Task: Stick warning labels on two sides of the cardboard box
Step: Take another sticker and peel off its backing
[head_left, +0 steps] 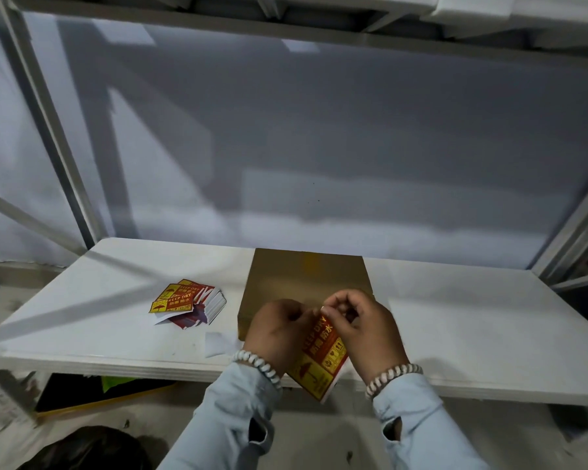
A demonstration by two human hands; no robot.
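Note:
A brown cardboard box (306, 279) lies flat on the white table (472, 327), just beyond my hands. Both hands hold one red and yellow "KEEP DRY" warning label (319, 361) in front of the box's near edge, tilted with its lower end hanging past the table's front edge. My left hand (279, 334) grips its left side. My right hand (364, 323) pinches its top corner with the fingertips. Left of the box sits a loose stack of the same labels (187, 301).
A white scrap of backing paper (218, 342) lies on the table by my left wrist. A grey wall and metal shelf posts (48, 130) rise behind the table. A dark board with a yellow edge (82, 391) sits under the table at left.

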